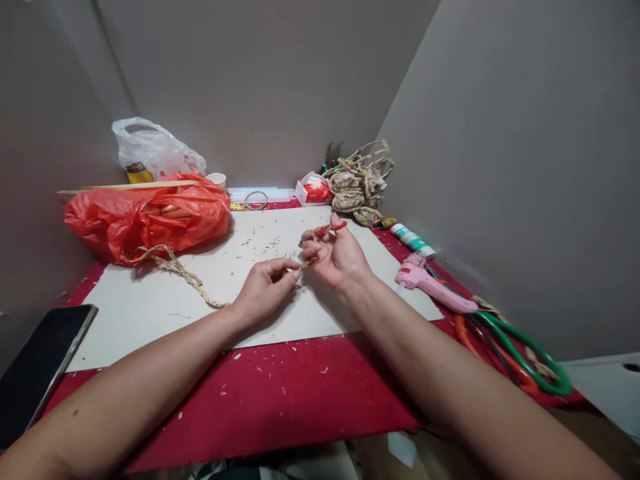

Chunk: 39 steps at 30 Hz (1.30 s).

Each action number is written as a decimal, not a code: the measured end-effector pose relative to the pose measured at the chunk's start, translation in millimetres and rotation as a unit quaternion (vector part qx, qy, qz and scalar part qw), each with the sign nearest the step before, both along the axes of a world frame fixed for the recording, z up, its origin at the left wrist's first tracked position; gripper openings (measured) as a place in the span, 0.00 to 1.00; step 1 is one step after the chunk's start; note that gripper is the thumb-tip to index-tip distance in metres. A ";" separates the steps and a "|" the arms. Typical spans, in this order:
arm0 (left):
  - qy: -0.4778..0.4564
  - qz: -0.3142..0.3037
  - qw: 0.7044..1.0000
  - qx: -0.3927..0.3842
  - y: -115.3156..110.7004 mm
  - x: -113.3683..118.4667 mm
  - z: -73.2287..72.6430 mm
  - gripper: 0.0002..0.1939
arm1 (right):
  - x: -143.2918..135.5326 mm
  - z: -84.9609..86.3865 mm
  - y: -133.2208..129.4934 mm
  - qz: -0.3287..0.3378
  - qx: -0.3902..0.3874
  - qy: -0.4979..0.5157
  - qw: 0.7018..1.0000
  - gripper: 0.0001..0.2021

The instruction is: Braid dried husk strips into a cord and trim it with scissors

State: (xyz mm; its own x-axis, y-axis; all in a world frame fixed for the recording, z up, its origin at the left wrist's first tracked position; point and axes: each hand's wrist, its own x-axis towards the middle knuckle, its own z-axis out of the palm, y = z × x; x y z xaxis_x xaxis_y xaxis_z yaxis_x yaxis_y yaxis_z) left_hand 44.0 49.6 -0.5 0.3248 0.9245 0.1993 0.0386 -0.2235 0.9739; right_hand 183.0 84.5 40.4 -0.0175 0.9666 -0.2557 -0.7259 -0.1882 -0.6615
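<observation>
My left hand [267, 287] is closed in a pinch on a thin end of straw cord near the middle of the white board [165, 320]. A braided straw cord [195, 283] runs from the red bag's edge towards my left wrist, where it passes out of sight. Palm up, my right hand [333, 253] is closed around small red-handled scissors [325, 231], with the thumb at one loop. Their blades are mostly hidden by the fingers. Both hands almost meet at the cord end.
A red plastic bag [115, 223] with sticks lies left, a white bag [155, 153] behind it. Woven straw coils [347, 190] and a tissue pack [314, 190] stand at the back. A pink glue gun [435, 287] and green-handled shears [530, 347] lie right, a phone [43, 367] left.
</observation>
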 end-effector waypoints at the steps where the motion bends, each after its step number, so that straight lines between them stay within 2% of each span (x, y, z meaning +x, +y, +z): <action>1: 0.001 -0.001 1.000 0.007 -1.4 0.7 1.4 0.10 | -3.9 5.8 2.0 -0.003 0.022 -0.013 1.000 0.21; 4: -0.023 0.015 1.000 0.010 -3.6 3.6 3.8 0.11 | -16.2 18.0 11.4 -0.037 0.100 -0.082 0.991 0.21; 7: -0.073 0.037 0.995 -0.051 -1.8 5.6 1.7 0.11 | -27.5 17.4 23.6 -0.062 0.127 -0.148 0.979 0.23; 10: -0.121 0.046 0.983 -0.130 2.2 4.0 -1.1 0.10 | -31.3 9.4 32.9 -0.043 0.137 -0.166 0.976 0.24; 13: -0.142 0.040 0.976 -0.160 5.2 0.0 -1.8 0.11 | -21.5 3.8 37.9 -0.001 0.143 -0.216 0.966 0.22; 15: -0.144 0.052 0.976 -0.156 6.7 -1.9 -2.3 0.12 | -7.6 3.6 39.2 0.021 0.120 -0.317 0.941 0.21; 19: -0.136 0.104 0.977 -0.130 10.7 -2.9 -5.9 0.11 | 25.2 8.5 32.2 -0.011 0.061 -0.530 0.846 0.18; 22: -0.122 0.134 0.978 -0.107 15.1 -3.6 -9.2 0.10 | 38.5 8.3 15.5 -0.013 0.078 -0.584 0.808 0.18; 25: -0.093 0.151 0.981 -0.079 18.7 -5.4 -11.6 0.10 | 37.2 -3.2 -6.8 0.050 0.141 -0.605 0.782 0.19; 26: -0.078 0.152 0.983 -0.068 19.4 -5.9 -12.1 0.09 | 34.9 -8.7 -13.9 0.070 0.167 -0.628 0.757 0.19; 27: -0.060 0.153 0.985 -0.057 19.8 -6.3 -12.4 0.09 | 32.4 -14.1 -20.1 0.085 0.194 -0.666 0.716 0.18; 30: -0.015 0.165 0.986 -0.021 19.1 -5.8 -11.1 0.07 | 27.6 -23.6 -32.2 0.108 0.246 -0.789 0.552 0.17; 32: 0.009 0.175 0.985 -0.002 17.8 -4.3 -8.8 0.06 | 28.2 -22.6 -34.9 0.115 0.250 -0.839 0.469 0.15; 35: 0.040 0.189 0.981 0.021 15.7 -1.6 -5.5 0.05 | 32.3 -15.7 -35.2 0.117 0.238 -0.881 0.393 0.14; 37: 0.059 0.201 0.977 0.042 14.4 -0.2 -4.6 0.05 | 34.4 -12.1 -35.4 0.112 0.226 -0.897 0.364 0.16; 39: 0.080 0.206 0.973 0.065 13.0 0.7 -4.5 0.05 | 34.8 -10.7 -36.3 0.106 0.218 -0.906 0.347 0.18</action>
State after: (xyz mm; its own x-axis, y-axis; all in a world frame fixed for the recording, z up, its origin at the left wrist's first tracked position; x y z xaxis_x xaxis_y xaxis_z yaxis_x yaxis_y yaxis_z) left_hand 44.7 62.7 -5.0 -0.0321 0.9529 0.3014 0.2999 -0.2785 0.9124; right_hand 217.8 48.2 29.7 -0.2923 0.9463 0.1379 0.9556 0.2945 0.0052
